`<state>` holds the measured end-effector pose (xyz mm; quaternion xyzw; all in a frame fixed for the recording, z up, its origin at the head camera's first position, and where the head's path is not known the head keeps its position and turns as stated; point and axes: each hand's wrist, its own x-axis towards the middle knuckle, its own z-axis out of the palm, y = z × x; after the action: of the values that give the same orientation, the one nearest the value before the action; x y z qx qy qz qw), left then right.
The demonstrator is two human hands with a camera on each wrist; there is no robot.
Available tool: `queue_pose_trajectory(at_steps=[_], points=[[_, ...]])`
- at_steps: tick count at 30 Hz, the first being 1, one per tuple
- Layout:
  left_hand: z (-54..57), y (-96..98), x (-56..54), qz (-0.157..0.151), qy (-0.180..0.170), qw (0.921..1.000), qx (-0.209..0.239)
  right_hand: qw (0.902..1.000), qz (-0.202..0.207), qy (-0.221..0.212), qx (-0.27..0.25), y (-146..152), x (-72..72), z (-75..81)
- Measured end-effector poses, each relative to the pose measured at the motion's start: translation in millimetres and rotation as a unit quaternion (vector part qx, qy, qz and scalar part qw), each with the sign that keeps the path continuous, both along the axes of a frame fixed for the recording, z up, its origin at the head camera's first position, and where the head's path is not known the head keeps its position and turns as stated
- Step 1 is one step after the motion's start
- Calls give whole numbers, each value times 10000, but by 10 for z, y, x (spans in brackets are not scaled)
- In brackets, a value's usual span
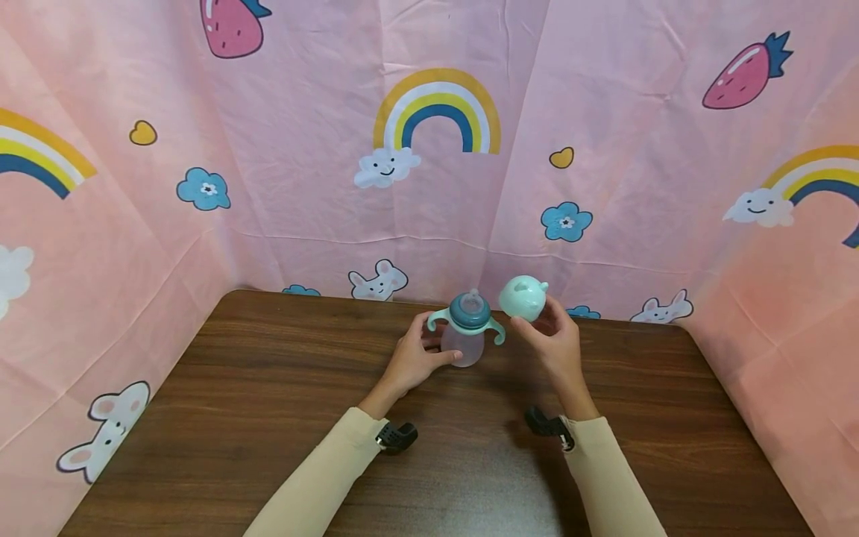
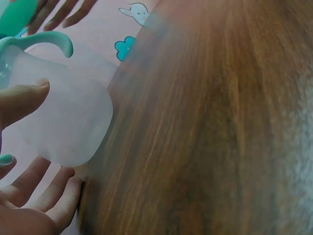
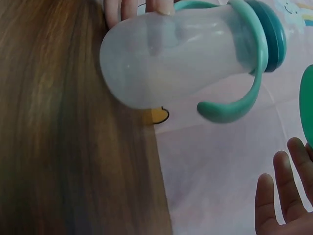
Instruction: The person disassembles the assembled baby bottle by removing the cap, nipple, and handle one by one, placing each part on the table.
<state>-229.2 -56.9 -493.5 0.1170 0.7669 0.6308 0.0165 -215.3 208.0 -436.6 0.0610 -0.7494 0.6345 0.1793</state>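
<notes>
A translucent baby bottle (image 1: pixel 471 347) with a teal collar, two mint handles and a clear nipple (image 1: pixel 473 301) stands upright near the table's far edge. My left hand (image 1: pixel 411 359) holds its body, the thumb (image 2: pixel 27 100) across the near side and the other fingers round behind. To the right, my right hand (image 1: pixel 558 344) grips a rounded mint-green bottle cap (image 1: pixel 520 297) with small ear-like bumps, close beside the nipple and apart from it. Only an edge of the cap (image 3: pixel 307 105) shows in the right wrist view, where several fingers stand spread below it.
The brown wood-grain table (image 1: pixel 268 388) meets a pink printed cloth (image 1: pixel 302 186) at the back and both sides. Black straps (image 1: pixel 397 437) circle both wrists over beige sleeves (image 1: pixel 322 477).
</notes>
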Motion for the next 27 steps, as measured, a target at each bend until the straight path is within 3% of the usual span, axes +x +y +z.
queue_pose_trajectory(at_steps=[18,27], points=[[63,-145,29,217,29,9985,493,9982,-382,-440,-167,131,59,-270],[86,-118,12,243,25,9979,600,9973,-433,-502,-300,163,44,-358]])
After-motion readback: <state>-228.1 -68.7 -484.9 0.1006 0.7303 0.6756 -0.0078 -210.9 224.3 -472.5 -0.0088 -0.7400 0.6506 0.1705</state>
